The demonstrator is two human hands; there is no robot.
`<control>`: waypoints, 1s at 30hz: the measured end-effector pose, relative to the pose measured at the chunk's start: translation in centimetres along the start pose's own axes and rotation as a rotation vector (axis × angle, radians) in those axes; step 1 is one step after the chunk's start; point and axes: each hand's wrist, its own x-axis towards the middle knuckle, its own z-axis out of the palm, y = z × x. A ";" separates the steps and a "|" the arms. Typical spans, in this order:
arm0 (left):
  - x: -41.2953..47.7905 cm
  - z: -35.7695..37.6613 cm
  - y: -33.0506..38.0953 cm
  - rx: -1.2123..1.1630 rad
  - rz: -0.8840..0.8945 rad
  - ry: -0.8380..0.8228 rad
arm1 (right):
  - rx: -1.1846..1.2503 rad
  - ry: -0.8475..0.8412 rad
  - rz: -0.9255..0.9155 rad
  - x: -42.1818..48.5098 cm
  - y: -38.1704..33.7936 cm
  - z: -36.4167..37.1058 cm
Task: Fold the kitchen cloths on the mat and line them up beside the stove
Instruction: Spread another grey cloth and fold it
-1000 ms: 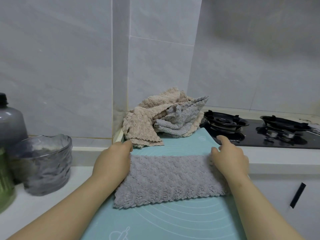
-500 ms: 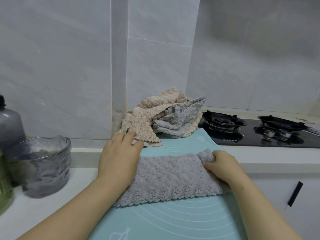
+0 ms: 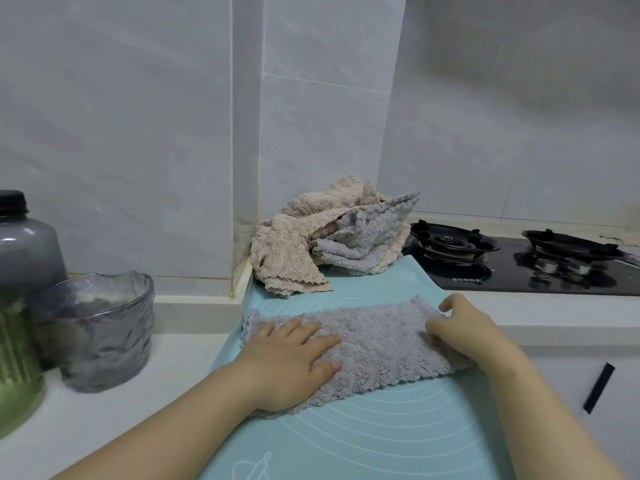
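- Worktop: I saw a white counter running beneath pale tiled walls, which met at a projecting corner column (the grout at its foot looked yellowed).
- Mat: a pale teal mat, printed with white arcs, lay on the counter. Its far right corner sat just beside the black stove, which carried two burners.
- Grey cloth: it lay across the mat as a long band, running left to right.
- Left hand: it pressed flat on the left part of the band, with fingers straight and slightly spread.
- Right hand: it sat at the band's right end, fingers curled about the fabric and the index finger lifted.
- Pile of cloths: beige and grey pieces were crumpled at the mat's far end, against the wall corner and just beside the stove.
- Left margin: a ribbed glass bowl stood before a dark jar with a black cap, and a green container stood at the frame edge.
- Lower right: a white cabinet front bore a black handle.
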 end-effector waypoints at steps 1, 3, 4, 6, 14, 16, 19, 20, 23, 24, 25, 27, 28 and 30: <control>0.0 0.0 0.0 0.002 -0.003 -0.003 | 0.046 0.020 -0.031 -0.3 -0.3 0.1; 0.0 0.0 -0.1 -0.001 -0.004 0.010 | 0.168 0.110 -0.112 -0.6 -0.7 0.2; -0.1 0.0 -0.2 -0.014 0.001 0.032 | 0.231 0.170 -0.163 -0.7 -1.1 0.2; 0.0 0.1 -0.5 -0.046 0.013 0.161 | 0.436 0.281 -0.243 -1.5 -2.4 0.0; 0.3 -3.1 -2.7 -1.828 -0.163 0.368 | 0.847 -0.469 -0.590 -7.4 -11.0 0.3; 0.2 -2.5 -3.6 -1.790 -0.183 0.338 | 0.958 -0.397 -0.568 -7.0 -11.3 0.8; -0.1 -1.9 -4.3 -1.400 -0.280 0.532 | 0.916 -0.073 -0.384 -5.5 -10.2 2.6; -0.2 -1.8 -4.4 -1.220 -0.266 0.567 | 0.768 -0.027 -0.318 -4.9 -9.5 3.2; -0.5 -1.6 -4.3 -0.807 -0.212 0.594 | 0.242 -0.128 -0.223 -4.1 -7.7 4.3; -0.5 -1.5 -4.3 -0.778 -0.202 0.596 | 0.127 -0.190 -0.211 -4.2 -7.4 4.5; -0.4 -1.5 -4.3 -0.769 -0.205 0.601 | 0.070 -0.243 -0.203 -4.3 -7.5 4.7; -0.2 -1.3 -4.4 -0.746 -0.212 0.613 | 0.096 -0.340 -0.208 -4.7 -7.9 5.0; 0.0 -1.2 -4.4 -0.735 -0.213 0.620 | 0.136 -0.372 -0.215 -4.8 -8.0 5.2; 0.2 -1.1 -4.4 -0.721 -0.212 0.654 | 0.203 -0.361 -0.242 -4.5 -8.0 5.3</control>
